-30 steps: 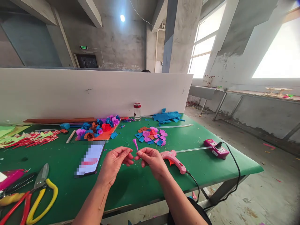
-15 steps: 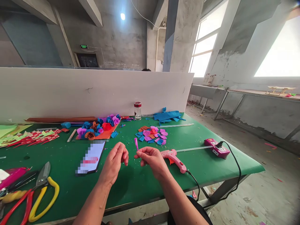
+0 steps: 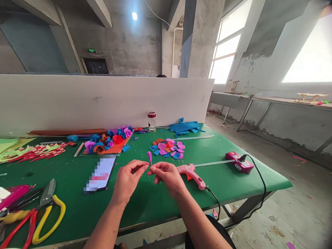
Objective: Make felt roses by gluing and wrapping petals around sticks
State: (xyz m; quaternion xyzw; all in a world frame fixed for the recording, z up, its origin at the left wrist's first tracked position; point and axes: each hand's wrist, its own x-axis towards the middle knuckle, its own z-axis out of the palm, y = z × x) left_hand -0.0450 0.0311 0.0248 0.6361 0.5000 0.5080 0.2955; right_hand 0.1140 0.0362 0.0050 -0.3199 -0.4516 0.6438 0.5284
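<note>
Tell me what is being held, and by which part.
The right hand pinches a pink rolled piece by its lower end; the left hand has fingertips beside that end, contact unclear.

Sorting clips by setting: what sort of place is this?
Probably a craft workstation in a bare concrete workshop. The green table holds handmade flowers, coloured cut pieces and a pink glue gun. The right hand pinches a small pink roll, and a raw concrete pillar stands behind.
</note>
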